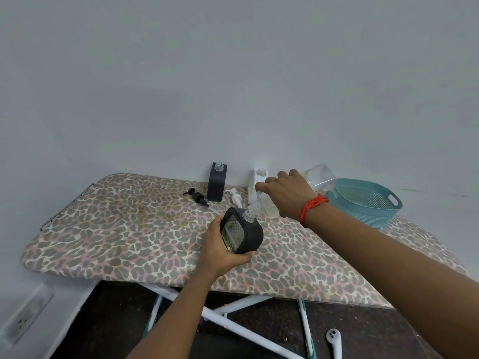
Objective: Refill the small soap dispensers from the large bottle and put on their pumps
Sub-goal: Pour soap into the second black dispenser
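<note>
On my feed the left grip (pixel 223 251) is wrapped round a small square glass soap dispenser in a black sleeve (pixel 242 234). The thumb lies along its near side and the fingers curl under its base. The dispenser is tilted, its open neck pointing up and away, and it hangs just above the leopard-print ironing board (pixel 116 224). Pale yellowish liquid shows behind its patterned glass face.

The right grip (pixel 285 193) is clasped over a large clear plastic bottle (pixel 320 178), which is tipped steeply so that its base points up toward the wall. Its ribbed neck comes down to meet the mouth of the held dispenser. I see a little pale liquid pooled at the bottle's shoulder. A red thread band (pixel 312 207) circles that wrist.

At the back of the board, against the wall, a second black rectangular dispenser (pixel 216 183) stands upright with its neck open. Right of it stands a white dispenser (pixel 252 187), partly hidden by my right fingers.

A black pump head (pixel 198 196) lies on its side just left of the upright black dispenser. A white pump head (pixel 236 199) lies between the two standing dispensers. A teal plastic basket with slotted sides (pixel 363 211) sits at the board's right end, behind my forearm.

On the dark floor below lies a small white earbud-shaped thing (pixel 334 340).
</note>
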